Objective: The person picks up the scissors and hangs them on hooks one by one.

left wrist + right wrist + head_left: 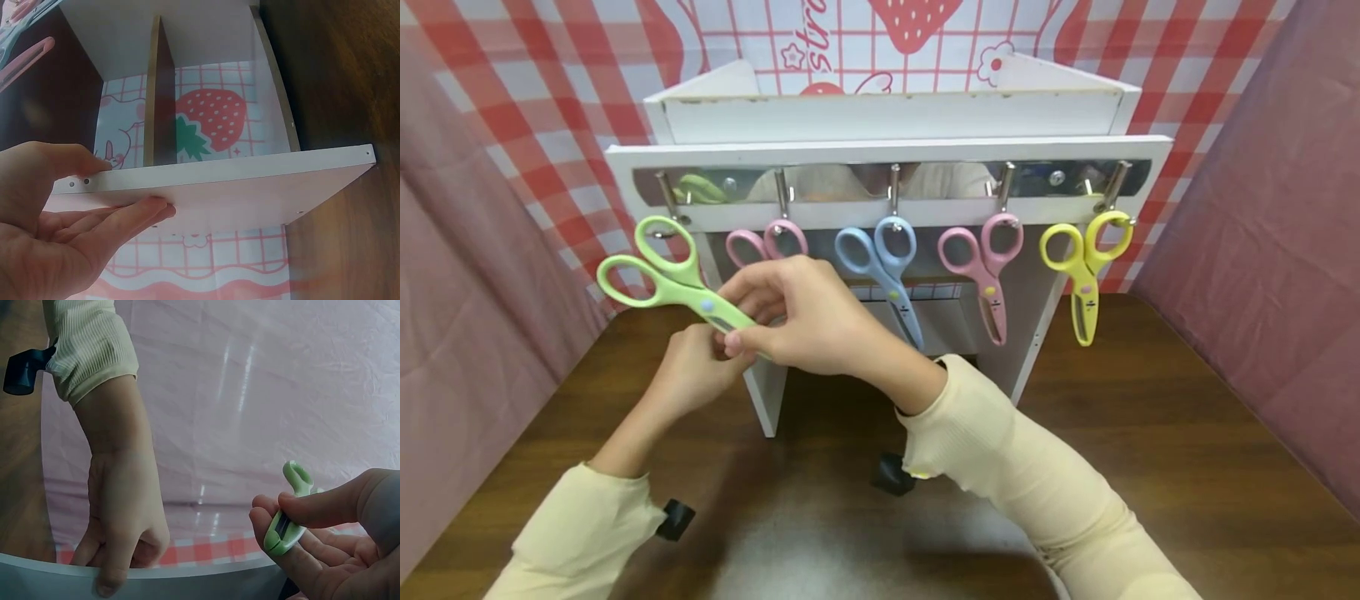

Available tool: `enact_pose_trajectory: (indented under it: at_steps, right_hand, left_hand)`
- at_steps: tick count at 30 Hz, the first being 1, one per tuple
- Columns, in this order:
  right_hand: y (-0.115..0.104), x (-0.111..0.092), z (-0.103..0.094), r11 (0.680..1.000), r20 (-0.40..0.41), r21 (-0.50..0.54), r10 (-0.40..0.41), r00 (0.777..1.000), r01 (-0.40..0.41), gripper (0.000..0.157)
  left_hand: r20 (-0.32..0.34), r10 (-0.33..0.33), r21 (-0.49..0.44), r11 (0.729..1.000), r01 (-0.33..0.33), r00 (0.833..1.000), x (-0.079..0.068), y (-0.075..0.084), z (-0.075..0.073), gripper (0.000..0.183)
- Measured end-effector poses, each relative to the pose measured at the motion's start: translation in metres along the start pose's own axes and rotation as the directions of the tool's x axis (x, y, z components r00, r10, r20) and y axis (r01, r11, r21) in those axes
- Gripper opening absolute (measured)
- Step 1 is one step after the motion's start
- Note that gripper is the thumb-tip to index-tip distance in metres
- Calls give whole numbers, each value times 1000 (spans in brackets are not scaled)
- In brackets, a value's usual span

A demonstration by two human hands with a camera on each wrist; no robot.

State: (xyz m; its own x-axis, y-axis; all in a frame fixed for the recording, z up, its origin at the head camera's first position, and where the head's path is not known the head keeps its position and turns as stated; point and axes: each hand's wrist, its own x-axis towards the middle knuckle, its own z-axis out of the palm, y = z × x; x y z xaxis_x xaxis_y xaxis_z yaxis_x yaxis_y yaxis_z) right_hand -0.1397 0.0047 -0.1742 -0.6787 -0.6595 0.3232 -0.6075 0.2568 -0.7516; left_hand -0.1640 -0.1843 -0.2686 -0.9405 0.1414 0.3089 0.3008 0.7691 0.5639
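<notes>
My right hand (pixel 820 321) pinches green scissors (pixel 688 292) by the blade end between thumb and fingers. The handles point up and left. In the head view, the upper loop overlaps the tip of the leftmost metal hook (pixel 668 196). The right wrist view shows the thumb pressed on the green blade cover (pixel 284 534). My left hand (pixel 696 367) is lower, beside the white stand's left side. In the left wrist view its thumb lies over one face of a white panel (pixel 219 178) and its fingers over the other, gripping the edge.
Pink scissors (pixel 767 243), blue scissors (pixel 887 271), more pink scissors (pixel 985 275) and yellow scissors (pixel 1085 271) hang on the other hooks of the metal strip. The white stand (pixel 887 117) rises from the wooden table (pixel 1157 417). Checked cloth (pixel 1210 67) hangs behind; pink cloth flanks both sides.
</notes>
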Motion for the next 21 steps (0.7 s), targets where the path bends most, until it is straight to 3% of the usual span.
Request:
enact_pose_trajectory:
  at_steps: [8,15,21]
  right_hand:
    - [2,1,4,997,-30,-20,69,997,-70,28]
    - [6,-1,9,993,-83,-70,84,993,-90,21]
    - [11,-5,17,994,-69,-32,100,993,-103,20]
  left_hand:
    - [-12,11,-5,1000,-11,1000,0,0,0,14]
    - [6,-14,-2,1000,14,1000,0,2,-2,18]
    - [25,-33,14,999,33,999,0,1,-3,14]
